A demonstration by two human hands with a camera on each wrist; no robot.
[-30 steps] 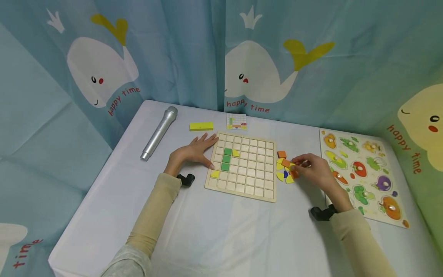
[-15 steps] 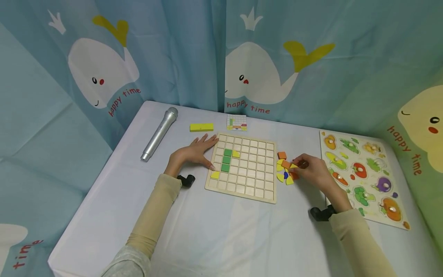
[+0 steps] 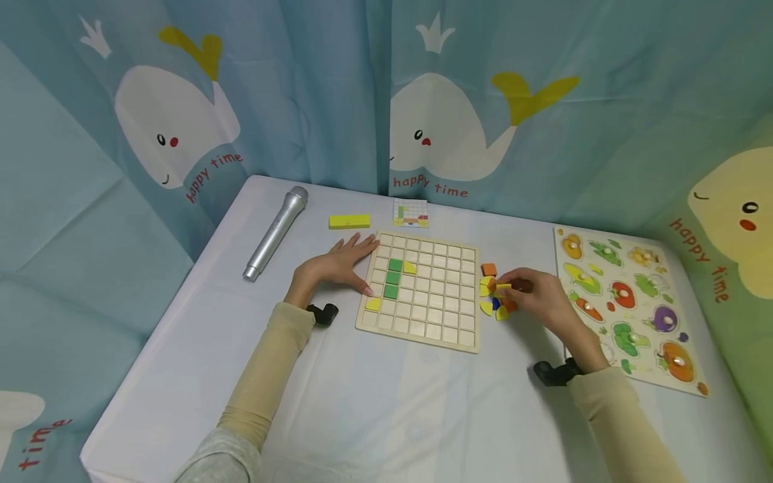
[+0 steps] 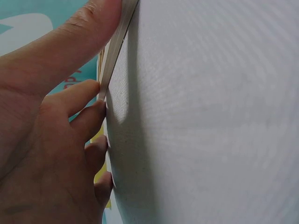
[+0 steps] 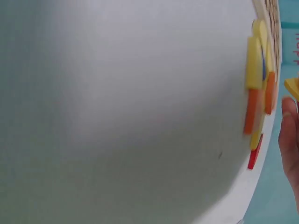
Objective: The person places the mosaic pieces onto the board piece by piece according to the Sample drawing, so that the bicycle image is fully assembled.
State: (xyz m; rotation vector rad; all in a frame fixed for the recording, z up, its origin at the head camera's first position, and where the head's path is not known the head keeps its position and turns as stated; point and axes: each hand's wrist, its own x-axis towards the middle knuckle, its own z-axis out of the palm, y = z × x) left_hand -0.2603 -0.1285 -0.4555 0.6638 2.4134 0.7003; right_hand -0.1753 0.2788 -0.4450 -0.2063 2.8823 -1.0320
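Observation:
My left hand (image 3: 338,265) spreads its fingers along the left edge of a wooden grid board (image 3: 423,331). In the left wrist view, its thumb and fingertips touch the rim. On the board lie a column of green squares (image 3: 391,292), a yellow piece (image 3: 409,267) beside the top one and another yellow piece (image 3: 373,304) at lower left. My right hand (image 3: 537,295) pinches a yellow piece (image 5: 292,87) over a small pile right of the board. The pile has orange squares (image 3: 488,270), yellow curved pieces (image 3: 486,308) and a blue piece (image 3: 496,304).
A silver toy microphone (image 3: 274,235) lies at the left, with a yellow block (image 3: 349,221) to its right. Behind the board is a small pattern card (image 3: 410,213). A vegetable puzzle board (image 3: 640,322) lies at the right. Printed curtains (image 3: 338,100) stand behind the table.
My right hand has picked a yellow piece from the pile and shifted slightly left with it. My left hand has stayed on the board's edge.

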